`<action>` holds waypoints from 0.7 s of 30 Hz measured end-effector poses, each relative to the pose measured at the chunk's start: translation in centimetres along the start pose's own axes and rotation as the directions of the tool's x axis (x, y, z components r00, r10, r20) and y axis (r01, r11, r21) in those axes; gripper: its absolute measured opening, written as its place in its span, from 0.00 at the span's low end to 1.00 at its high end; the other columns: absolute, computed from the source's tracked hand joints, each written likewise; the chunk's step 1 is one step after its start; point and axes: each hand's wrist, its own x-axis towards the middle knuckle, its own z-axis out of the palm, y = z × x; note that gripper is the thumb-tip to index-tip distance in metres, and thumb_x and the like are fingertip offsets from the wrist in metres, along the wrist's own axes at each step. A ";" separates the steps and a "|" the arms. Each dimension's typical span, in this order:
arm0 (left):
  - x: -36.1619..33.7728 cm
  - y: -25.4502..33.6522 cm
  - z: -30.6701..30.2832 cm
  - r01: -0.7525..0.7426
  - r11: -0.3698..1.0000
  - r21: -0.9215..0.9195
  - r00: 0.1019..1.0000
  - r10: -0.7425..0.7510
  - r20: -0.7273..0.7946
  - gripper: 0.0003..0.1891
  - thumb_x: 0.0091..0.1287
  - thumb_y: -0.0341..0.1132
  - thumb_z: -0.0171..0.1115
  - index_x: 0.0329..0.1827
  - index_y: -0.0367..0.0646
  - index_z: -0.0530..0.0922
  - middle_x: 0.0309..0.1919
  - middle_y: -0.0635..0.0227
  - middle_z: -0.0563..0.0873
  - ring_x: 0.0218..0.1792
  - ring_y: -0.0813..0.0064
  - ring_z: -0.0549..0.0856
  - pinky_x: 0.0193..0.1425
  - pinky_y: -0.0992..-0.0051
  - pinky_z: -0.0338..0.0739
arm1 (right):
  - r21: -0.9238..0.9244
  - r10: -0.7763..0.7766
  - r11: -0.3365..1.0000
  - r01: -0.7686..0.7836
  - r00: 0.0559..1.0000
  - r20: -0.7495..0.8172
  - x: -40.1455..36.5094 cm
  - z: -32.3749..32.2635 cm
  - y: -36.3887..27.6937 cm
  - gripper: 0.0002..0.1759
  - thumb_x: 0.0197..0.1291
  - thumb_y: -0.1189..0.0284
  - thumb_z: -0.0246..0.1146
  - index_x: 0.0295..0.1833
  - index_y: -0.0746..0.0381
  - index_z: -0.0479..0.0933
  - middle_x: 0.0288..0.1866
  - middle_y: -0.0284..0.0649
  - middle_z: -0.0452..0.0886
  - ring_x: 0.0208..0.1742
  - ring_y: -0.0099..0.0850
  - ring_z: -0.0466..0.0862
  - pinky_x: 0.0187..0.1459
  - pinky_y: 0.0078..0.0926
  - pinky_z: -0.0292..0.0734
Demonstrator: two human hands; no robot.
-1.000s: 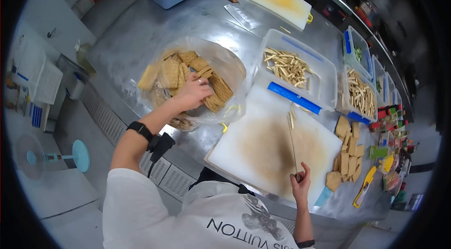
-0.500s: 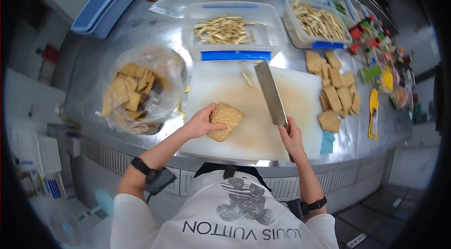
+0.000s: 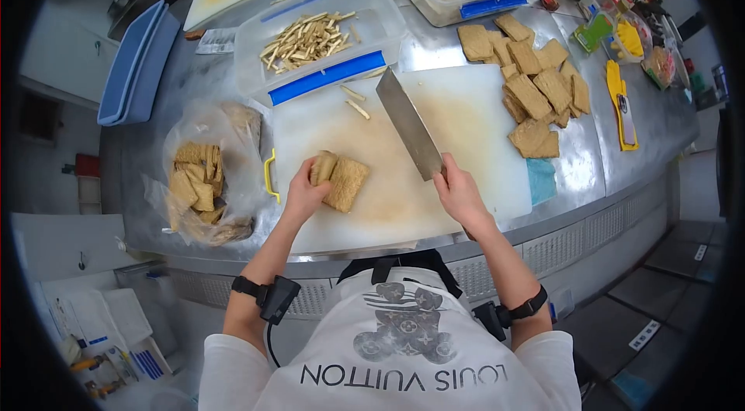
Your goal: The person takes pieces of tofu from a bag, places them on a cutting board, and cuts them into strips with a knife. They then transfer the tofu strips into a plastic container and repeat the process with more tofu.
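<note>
Positioning slabs on the cutting board (image 3: 475, 128) looks like the current step. Left hand (image 3: 305, 188), left of centre: fingers gripping a tilted tan slab (image 3: 322, 168), second slab (image 3: 348, 184) right against it, over the board. Right hand (image 3: 459, 192), centre: fingers wrapped round the knife (image 3: 410, 124) handle, blade angled up-left; can't tell if it touches the board. A cut would call for squared slabs, left fingers clear. Beyond: plastic bag (image 3: 250, 190) at left, slab pile (image 3: 535, 93) upper right, container (image 3: 380, 15) with strips (image 3: 306, 42) upper middle.
</note>
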 end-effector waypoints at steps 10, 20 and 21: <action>-1.0 3.4 7.4 -0.449 0.861 0.241 0.894 0.436 0.108 0.29 0.57 0.34 0.64 0.64 0.45 0.67 0.46 0.61 0.75 0.47 0.67 0.74 0.51 0.66 0.67 | 0.109 0.025 0.994 -0.026 1.000 0.014 -0.9 -1.5 0.5 0.10 0.61 0.74 0.55 0.46 0.66 0.67 0.25 0.53 0.75 0.28 0.53 0.76 0.31 0.42 0.69; 1.1 1.9 10.1 -0.473 0.838 0.272 0.880 0.468 0.087 0.32 0.51 0.27 0.60 0.63 0.49 0.69 0.48 0.60 0.73 0.49 0.60 0.72 0.52 0.63 0.65 | 0.071 0.086 0.994 -0.085 0.996 -0.006 -2.3 -3.7 1.6 0.10 0.60 0.74 0.55 0.46 0.66 0.66 0.24 0.54 0.74 0.29 0.54 0.75 0.31 0.44 0.68; 1.6 1.7 9.8 -0.470 0.878 0.093 0.883 0.468 0.040 0.32 0.50 0.25 0.60 0.63 0.50 0.69 0.48 0.60 0.74 0.49 0.60 0.73 0.52 0.64 0.65 | 0.059 0.075 0.995 -0.074 0.997 -0.005 -2.3 -3.6 1.8 0.10 0.60 0.74 0.55 0.45 0.67 0.65 0.24 0.54 0.74 0.29 0.55 0.75 0.31 0.44 0.68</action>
